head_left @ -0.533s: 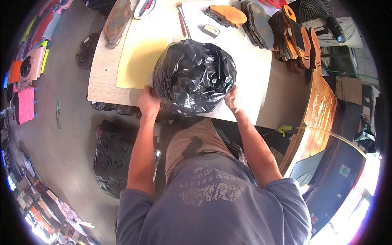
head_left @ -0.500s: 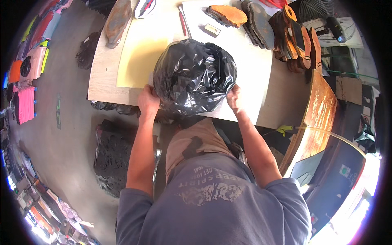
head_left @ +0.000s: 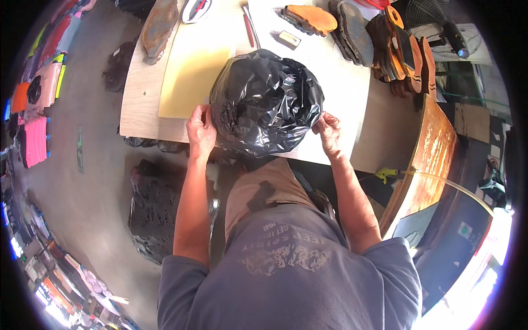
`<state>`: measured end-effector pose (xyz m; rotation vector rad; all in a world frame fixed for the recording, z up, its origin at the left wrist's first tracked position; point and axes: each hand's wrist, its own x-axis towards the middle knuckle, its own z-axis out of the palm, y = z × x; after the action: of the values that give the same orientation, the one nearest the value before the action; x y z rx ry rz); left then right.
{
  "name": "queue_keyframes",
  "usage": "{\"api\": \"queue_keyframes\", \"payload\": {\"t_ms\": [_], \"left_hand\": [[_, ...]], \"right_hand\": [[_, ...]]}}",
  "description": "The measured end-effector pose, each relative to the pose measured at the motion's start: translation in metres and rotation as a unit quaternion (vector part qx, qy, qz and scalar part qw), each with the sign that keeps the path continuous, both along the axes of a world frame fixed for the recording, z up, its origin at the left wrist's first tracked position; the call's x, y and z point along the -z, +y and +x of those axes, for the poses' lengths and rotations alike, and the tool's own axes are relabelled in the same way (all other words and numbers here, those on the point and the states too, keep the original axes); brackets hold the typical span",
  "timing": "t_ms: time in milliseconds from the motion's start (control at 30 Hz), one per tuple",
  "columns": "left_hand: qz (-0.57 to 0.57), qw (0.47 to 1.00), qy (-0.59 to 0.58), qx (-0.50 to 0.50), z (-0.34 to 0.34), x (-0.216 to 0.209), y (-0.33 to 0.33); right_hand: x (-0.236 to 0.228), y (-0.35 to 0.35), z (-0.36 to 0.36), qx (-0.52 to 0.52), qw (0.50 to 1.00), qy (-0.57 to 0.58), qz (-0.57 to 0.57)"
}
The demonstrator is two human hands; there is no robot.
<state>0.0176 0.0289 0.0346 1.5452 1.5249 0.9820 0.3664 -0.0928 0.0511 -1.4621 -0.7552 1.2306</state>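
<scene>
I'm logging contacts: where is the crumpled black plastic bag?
In the head view, the bag is above centre, over the near edge of the pale wooden table, between the left hand and right hand.

Black plastic bag (head_left: 267,102) hides tabletop (head_left: 142,113) beneath; fan (head_left: 453,38), red plastic (head_left: 377,4) cut by top edge.
</scene>
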Motion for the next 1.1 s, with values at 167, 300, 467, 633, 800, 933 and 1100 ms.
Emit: {"api": "queue_keyframes", "payload": {"t_ms": [167, 300, 467, 633, 800, 933, 1100], "left_hand": [[0.055, 0.99, 0.129, 0.008, -0.004, 0.018, -0.003], [0.054, 0.99, 0.125, 0.033, -0.007, 0.032, -0.009], [0.033, 0.996, 0.068, 0.049, -0.008, 0.024, -0.01], [0.064, 0.989, 0.118, 0.064, -0.006, 0.025, -0.018], [0.015, 0.997, 0.032, 0.062, -0.003, 0.046, -0.009], [-0.03, 0.998, -0.042, -0.022, -0.013, 0.026, -0.026], [-0.257, 0.954, -0.074, 0.133, -0.004, -0.017, -0.087]], "right_hand": [[0.03, -0.003, 0.004, 0.018, 0.997, 0.074, 0.032], [0.06, -0.007, 0.004, 0.051, 0.997, 0.06, 0.003], [0.093, -0.003, 0.007, 0.062, 0.953, -0.297, -0.011], [0.11, 0.005, -0.001, -0.012, 0.877, -0.457, -0.147], [0.094, 0.008, -0.003, -0.099, 0.766, -0.624, -0.118], [0.07, -0.007, 0.002, -0.082, 0.897, -0.422, -0.106], [0.085, -0.024, 0.001, -0.095, 0.937, -0.311, -0.131]]}}
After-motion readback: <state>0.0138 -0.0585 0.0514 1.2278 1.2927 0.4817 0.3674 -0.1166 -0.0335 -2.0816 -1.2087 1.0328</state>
